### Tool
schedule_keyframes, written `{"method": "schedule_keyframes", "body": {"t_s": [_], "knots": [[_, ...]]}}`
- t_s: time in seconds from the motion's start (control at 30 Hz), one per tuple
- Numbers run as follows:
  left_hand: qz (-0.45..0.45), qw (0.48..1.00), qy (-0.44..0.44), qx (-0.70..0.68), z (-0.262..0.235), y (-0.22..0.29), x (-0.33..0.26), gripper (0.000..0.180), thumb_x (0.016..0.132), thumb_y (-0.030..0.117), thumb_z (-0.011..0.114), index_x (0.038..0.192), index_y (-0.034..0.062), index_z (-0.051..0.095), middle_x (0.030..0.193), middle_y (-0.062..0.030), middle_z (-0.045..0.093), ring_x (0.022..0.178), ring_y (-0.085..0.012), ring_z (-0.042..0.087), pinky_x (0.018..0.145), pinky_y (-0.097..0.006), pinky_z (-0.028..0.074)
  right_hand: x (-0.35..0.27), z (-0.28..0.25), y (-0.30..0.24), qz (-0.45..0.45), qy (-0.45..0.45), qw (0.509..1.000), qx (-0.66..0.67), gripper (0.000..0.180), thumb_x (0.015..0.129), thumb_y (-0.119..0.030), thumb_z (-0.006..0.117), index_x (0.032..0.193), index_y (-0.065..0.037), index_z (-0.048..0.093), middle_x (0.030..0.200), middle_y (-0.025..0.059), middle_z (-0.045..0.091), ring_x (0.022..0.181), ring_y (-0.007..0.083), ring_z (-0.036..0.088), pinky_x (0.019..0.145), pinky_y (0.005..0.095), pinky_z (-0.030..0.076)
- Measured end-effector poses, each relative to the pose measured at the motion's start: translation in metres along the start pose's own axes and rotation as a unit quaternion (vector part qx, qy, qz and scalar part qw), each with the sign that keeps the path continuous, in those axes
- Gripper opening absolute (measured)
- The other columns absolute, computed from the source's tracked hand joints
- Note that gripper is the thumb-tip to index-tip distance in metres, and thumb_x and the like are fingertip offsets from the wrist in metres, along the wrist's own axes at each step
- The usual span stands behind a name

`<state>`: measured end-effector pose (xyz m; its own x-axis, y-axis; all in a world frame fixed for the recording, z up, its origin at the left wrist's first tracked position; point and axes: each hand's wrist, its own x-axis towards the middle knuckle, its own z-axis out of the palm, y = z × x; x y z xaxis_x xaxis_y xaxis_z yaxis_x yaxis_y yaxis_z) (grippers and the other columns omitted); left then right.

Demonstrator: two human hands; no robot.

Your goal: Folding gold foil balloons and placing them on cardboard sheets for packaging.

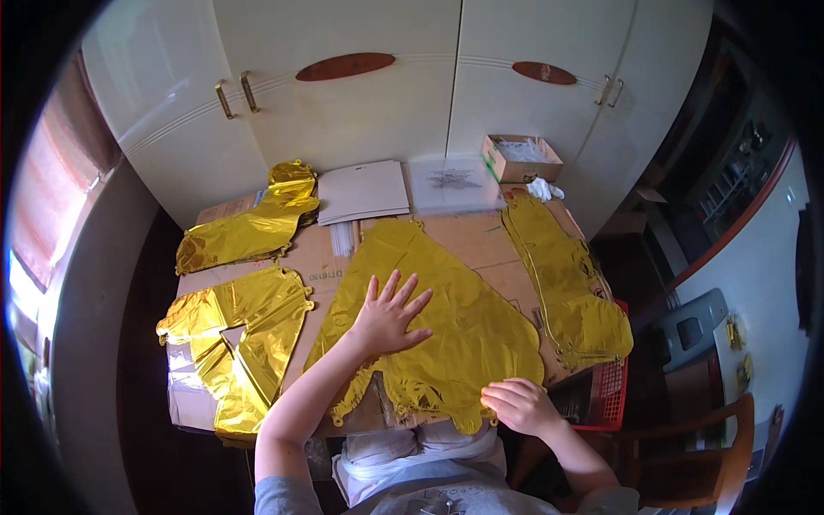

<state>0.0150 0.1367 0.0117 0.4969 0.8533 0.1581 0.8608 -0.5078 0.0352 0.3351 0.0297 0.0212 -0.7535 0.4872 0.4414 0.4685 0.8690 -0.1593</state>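
Nearest the camera, the person's right hand (519,405) curls its fingers down on the near edge of a large gold foil balloon (455,330), pinching or pressing the rim; whether the foil is actually gripped cannot be told. The left hand (388,316) lies flat on the same balloon, fingers spread wide, palm down on its middle. The balloon lies deflated and fairly smooth under both hands on a cardboard-covered table (489,245), so the flattening looks well along, though wrinkles remain toward the near edge by the right hand.

Left of the left hand lies a second flat gold balloon (245,339), with a third gold balloon (249,227) beyond it, more crumpled. Right of the right hand, a long gold balloon (571,292) runs along the table edge, partly over a red crate (611,390). Beyond the hands sit a stack of grey card sheets (362,190), a clear plastic sleeve (453,183) and a small open cardboard box (521,157), with white cupboard doors (360,112) behind.
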Motion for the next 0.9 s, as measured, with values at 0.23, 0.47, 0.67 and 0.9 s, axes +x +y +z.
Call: {"method": "schedule_keyframes", "body": {"t_s": [0.23,0.47,0.67,0.9], "knots": [[0.005,1.0,-0.004,0.008,0.002,-0.001,0.0,0.082,0.086,0.07,0.044,0.149,0.0199,0.034,0.154,-0.0186,0.03,0.142,-0.0455,0.023,0.109,-0.068,0.018,-0.013,-0.012,0.006,0.013,0.015,0.999,-0.048,0.013,0.079,-0.012,0.069,0.091,-0.009,0.072,0.1,0.0008,0.07,0.094,0.0163,0.066,0.084,0.0322,0.051],[0.001,1.0,-0.023,0.016,0.001,-0.001,0.002,0.085,0.085,0.075,0.04,0.15,0.0212,0.033,0.155,-0.0167,0.028,0.143,-0.0441,0.021,0.11,-0.068,0.016,0.014,-0.034,0.027,0.12,-0.022,0.989,0.089,0.021,0.08,-0.024,0.071,0.093,-0.007,0.069,0.096,0.0072,0.071,0.093,0.0227,0.067,0.083,0.0371,0.052],[0.003,1.0,-0.01,0.018,0.004,-0.002,0.002,0.085,0.084,0.074,0.042,0.15,0.0211,0.033,0.155,-0.0168,0.03,0.142,-0.0446,0.023,0.11,-0.068,0.017,0.105,0.025,0.112,0.204,-0.041,0.974,0.087,0.04,0.086,-0.027,0.066,0.117,-0.004,0.057,0.115,0.0161,0.061,0.111,0.0335,0.058,0.095,0.0428,0.046],[-0.003,0.999,-0.03,0.028,0.001,-0.001,0.001,0.086,0.085,0.075,0.038,0.152,0.0233,0.029,0.156,-0.0154,0.027,0.144,-0.0434,0.02,0.111,-0.067,0.015,0.195,0.041,0.146,0.225,-0.231,0.945,-0.047,0.057,0.079,-0.045,0.07,0.121,-0.01,0.056,0.119,0.014,0.061,0.118,0.0314,0.054,0.102,0.0461,0.037]]}}
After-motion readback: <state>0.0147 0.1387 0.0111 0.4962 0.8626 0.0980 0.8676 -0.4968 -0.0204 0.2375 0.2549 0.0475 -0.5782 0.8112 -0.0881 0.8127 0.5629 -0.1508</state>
